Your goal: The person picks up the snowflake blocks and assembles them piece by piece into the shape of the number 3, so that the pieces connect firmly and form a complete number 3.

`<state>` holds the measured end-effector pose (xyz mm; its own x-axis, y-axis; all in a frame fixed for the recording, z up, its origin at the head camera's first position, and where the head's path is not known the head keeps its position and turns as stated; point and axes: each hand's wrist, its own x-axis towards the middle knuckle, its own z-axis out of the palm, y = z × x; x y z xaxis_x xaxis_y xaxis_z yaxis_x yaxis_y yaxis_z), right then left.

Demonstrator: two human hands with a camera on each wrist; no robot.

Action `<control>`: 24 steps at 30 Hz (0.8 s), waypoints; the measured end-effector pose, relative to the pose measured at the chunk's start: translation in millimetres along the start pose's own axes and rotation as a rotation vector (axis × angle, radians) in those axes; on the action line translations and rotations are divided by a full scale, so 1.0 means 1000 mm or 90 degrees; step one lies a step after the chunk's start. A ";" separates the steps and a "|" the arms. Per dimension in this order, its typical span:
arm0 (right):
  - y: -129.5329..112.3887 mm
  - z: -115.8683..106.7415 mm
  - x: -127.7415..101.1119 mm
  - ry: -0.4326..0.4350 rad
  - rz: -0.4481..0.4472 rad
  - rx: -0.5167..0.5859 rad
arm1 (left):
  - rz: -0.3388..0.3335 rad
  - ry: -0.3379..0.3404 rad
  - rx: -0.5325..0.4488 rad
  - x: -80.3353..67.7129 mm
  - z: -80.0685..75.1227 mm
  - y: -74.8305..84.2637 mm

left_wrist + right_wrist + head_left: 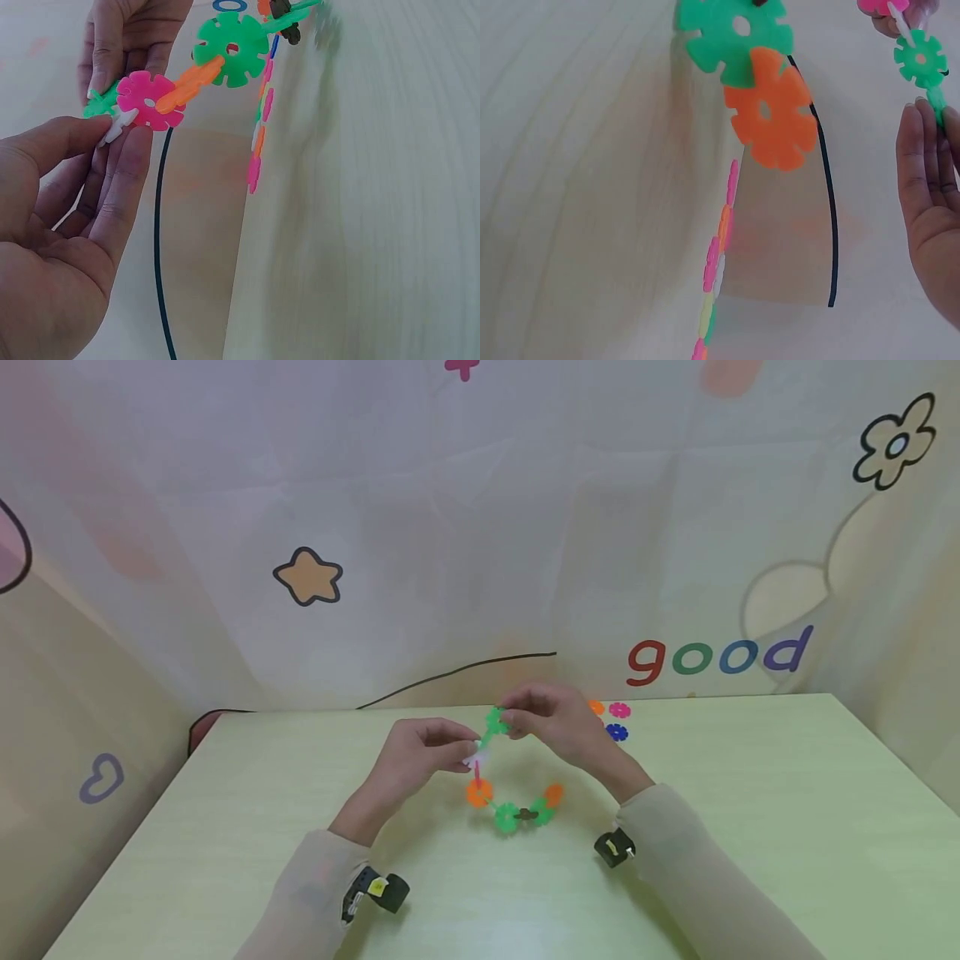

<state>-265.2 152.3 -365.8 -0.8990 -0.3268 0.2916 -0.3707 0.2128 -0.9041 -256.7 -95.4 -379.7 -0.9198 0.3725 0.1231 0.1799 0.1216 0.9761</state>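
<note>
A curved chain of interlocked notched plastic discs hangs between my two hands over the table. My left hand (420,756) pinches a white disc (120,127) in it, beside a pink disc (142,94). At the chain's upper end, my right hand (558,722) pinches a green disc (937,105) that joins another green disc (920,58). Below the left hand come an orange disc (480,792), a green disc (507,817), a dark brown disc (527,814) and a second green disc (735,34). An orange disc (772,112) forms the free end.
Loose discs lie at the back of the table (750,827), partly hidden by the right hand: a pink disc (619,710), a blue disc (617,732) and an orange disc (596,707) show. A printed cloth backdrop (450,568) stands behind the table's far edge.
</note>
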 end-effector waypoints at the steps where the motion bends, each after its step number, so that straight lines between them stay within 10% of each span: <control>1: 0.000 0.001 0.000 0.001 0.002 -0.005 | -0.001 0.002 0.003 0.000 0.000 0.000; 24: 0.002 0.013 -0.002 0.055 -0.003 -0.001 | 0.013 0.083 0.018 0.001 0.005 0.001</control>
<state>-261.1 141.4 -372.2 -0.9139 -0.2466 0.3224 -0.3755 0.2122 -0.9022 -255.5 -90.4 -379.7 -0.9533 0.2522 0.1664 0.2065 0.1419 0.9681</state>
